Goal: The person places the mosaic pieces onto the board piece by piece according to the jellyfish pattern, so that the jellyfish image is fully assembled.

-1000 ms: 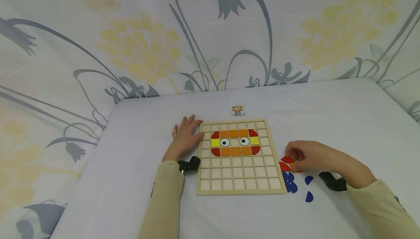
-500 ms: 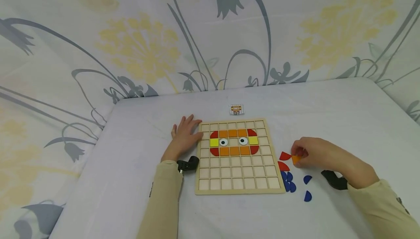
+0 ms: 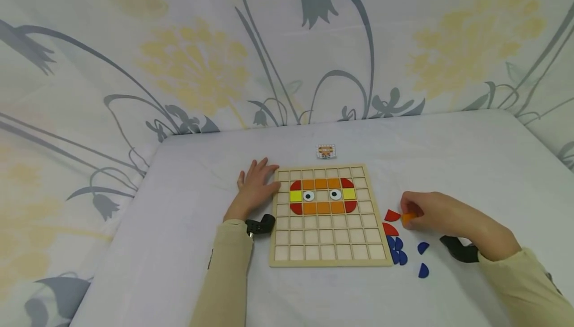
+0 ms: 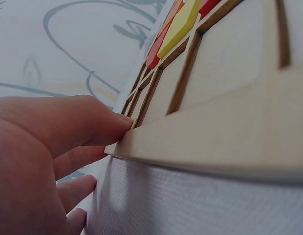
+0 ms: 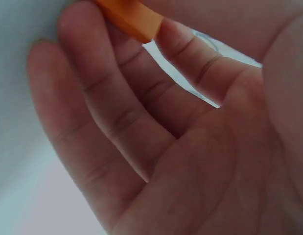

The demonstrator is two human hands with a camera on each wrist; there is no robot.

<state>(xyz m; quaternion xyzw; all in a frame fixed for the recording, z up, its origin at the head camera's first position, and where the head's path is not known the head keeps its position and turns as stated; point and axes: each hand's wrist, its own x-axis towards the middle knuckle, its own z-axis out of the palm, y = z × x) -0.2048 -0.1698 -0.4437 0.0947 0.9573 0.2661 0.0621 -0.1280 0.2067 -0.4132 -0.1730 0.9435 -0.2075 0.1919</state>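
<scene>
Block (image 5: 136, 22) pinched by right hand (image 3: 441, 212) shows its side clearly only from that wrist. Left hand (image 3: 253, 192), fingers (image 4: 77, 190) apart, touches board (image 3: 311, 237).

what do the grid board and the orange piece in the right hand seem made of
Grid board: probably wood, matte, judging by its pale tan frame and browner cut edges. Orange piece: painted wood or plastic; its smooth, evenly coloured faces leave that open.

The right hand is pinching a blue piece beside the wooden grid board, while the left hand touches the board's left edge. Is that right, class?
Not quite: the right hand is pinching an orange piece, as the right wrist view shows. It is beside the wooden grid board, and the left hand touches the board's left edge.
</scene>
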